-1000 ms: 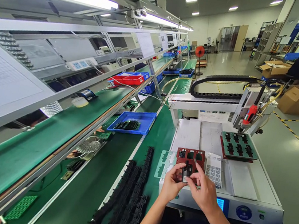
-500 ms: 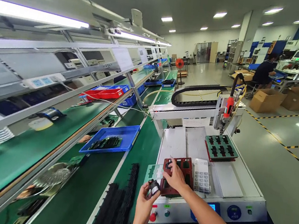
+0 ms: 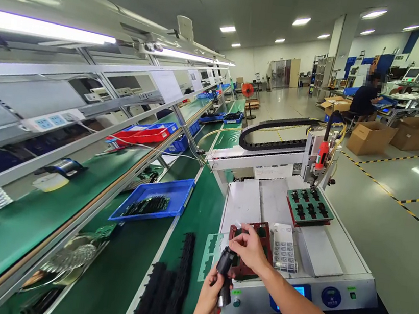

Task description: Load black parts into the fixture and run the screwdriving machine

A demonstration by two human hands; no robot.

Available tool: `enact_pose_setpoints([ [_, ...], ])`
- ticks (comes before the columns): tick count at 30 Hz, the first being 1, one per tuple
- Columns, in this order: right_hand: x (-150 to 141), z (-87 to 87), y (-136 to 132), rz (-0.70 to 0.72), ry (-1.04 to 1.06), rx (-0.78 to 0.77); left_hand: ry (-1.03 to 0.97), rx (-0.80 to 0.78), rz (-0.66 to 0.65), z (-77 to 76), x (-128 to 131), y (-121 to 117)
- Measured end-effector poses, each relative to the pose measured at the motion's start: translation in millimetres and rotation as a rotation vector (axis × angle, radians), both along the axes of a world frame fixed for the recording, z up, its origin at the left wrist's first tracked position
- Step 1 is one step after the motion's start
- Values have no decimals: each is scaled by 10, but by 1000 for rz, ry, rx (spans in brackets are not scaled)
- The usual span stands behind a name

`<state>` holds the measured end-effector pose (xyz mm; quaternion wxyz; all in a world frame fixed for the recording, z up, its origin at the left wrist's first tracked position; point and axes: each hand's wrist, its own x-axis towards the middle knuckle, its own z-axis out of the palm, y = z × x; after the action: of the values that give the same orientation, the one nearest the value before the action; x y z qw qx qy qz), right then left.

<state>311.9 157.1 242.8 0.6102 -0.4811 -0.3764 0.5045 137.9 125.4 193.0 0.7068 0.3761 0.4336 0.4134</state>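
Observation:
My left hand (image 3: 211, 288) is closed round a black cylinder (image 3: 225, 264), which stands tilted between its thumb and fingers. Just above it, my right hand (image 3: 249, 247) is bent with the fingertips drawn together at the cylinder's upper end. A small pale tip shows by the right index finger; what it belongs to is not clear. Beneath and behind the right hand lies a dark red fixture plate (image 3: 265, 236) with square openings, partly covered. A light green cut-out plate (image 3: 208, 257) lies to its left, and a sheet of printed labels (image 3: 284, 247) to its right.
A gantry machine with a red-bodied head (image 3: 322, 154) stands over a loaded green-and-red fixture (image 3: 309, 209). Strips of black parts (image 3: 167, 285) lie on the green bench at left, near a blue tray (image 3: 179, 194) holding boards. Another person (image 3: 364, 100) sits far right.
My right hand has left the red fixture plate and come to the upper end of the cylinder. The cylinder in my left hand has turned lengthwise, showing more of its body.

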Motion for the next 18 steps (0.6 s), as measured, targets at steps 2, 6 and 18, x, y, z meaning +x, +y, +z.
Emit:
enact_pose_setpoints([
  [2,39,93,-230,37,124,-57,-16,32,-65,-5,104,-53],
  [6,247,157,-546,29,114,6,-122,-10,-125,3,248,-111],
  [18,552,362,-1206,-161,-65,-24,176,398,-70,440,558,-69],
])
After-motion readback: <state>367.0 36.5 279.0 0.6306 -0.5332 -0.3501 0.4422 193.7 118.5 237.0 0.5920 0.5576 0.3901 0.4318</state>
